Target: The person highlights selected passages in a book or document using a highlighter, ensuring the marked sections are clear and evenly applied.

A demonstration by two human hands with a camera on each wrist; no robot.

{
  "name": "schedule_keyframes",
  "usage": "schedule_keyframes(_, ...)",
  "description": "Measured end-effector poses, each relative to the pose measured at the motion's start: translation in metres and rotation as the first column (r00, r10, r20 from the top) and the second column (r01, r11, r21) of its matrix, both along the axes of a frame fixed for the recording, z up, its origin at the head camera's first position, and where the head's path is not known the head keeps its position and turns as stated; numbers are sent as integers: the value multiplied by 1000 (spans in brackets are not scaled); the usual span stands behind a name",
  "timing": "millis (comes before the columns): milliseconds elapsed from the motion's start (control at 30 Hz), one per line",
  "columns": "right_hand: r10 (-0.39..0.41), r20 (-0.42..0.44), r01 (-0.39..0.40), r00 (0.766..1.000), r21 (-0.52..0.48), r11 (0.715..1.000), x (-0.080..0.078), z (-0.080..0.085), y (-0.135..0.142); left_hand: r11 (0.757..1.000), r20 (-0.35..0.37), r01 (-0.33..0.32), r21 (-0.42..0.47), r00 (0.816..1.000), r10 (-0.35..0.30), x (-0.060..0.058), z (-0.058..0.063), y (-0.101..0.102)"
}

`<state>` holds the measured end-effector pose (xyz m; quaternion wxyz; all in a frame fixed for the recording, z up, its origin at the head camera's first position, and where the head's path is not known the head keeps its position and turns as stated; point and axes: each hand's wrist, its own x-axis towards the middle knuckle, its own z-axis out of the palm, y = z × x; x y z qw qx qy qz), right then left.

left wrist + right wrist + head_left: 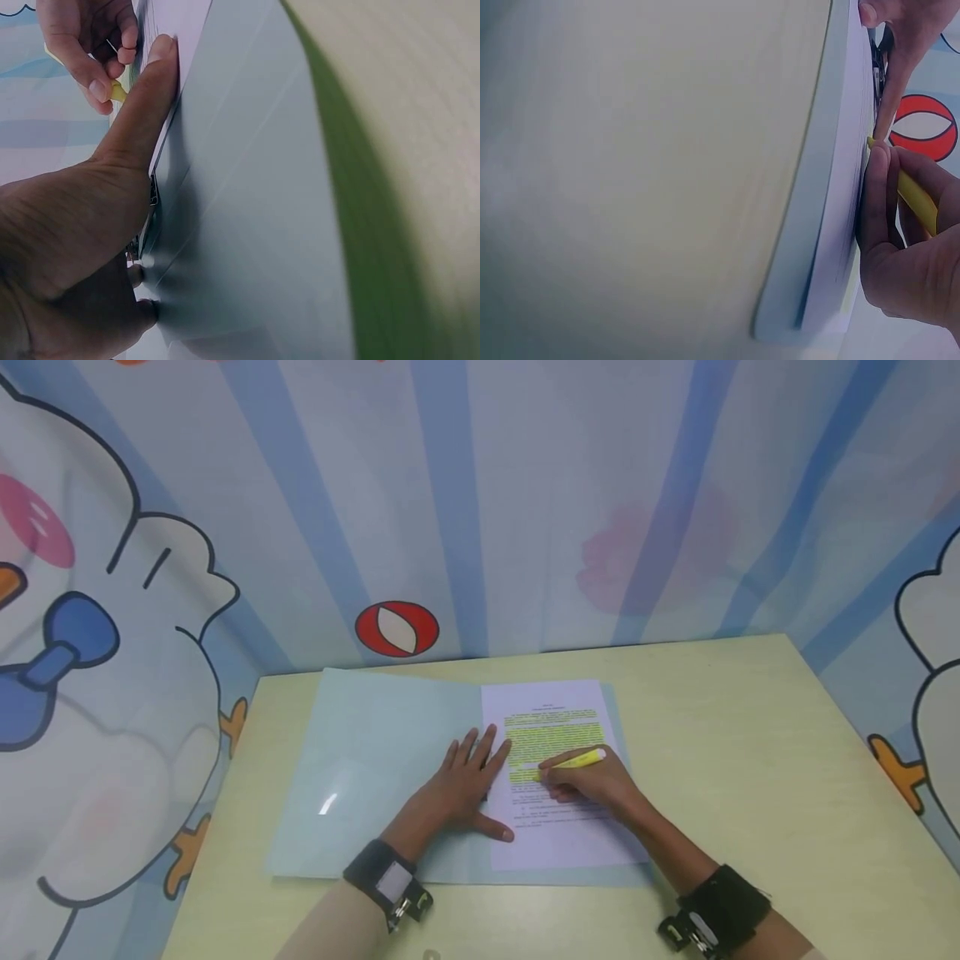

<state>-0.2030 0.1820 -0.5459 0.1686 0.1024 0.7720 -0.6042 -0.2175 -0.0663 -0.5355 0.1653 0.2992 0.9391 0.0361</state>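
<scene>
A yellow highlighter (583,760) is pinched between the thumb and fingers of my right hand (592,778), its tip on a printed sheet (570,847). Yellow marking (551,739) covers the upper lines of text, while the lower lines are plain. With fingers spread, my left hand (461,789) rests across the sheet's left edge and the light blue folder (360,760), which lies open under the paper. In the left wrist view the thumb (150,90) presses the page edge. Black and metal clip parts (878,71) show at the folder's spine in the right wrist view.
The folder lies on a pale wooden table (720,735). Behind it hangs a striped cloth (517,527) with cartoon figures and a red ball print (397,628). Both wrists wear black straps (723,910) with small devices.
</scene>
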Motion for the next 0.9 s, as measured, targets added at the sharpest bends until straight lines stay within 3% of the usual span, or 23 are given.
schedule_keyframes(900,-13,8,13,1000,-11,1000,1,0,8,1000,-1,-5,20,1000,5,0,-3,-1)
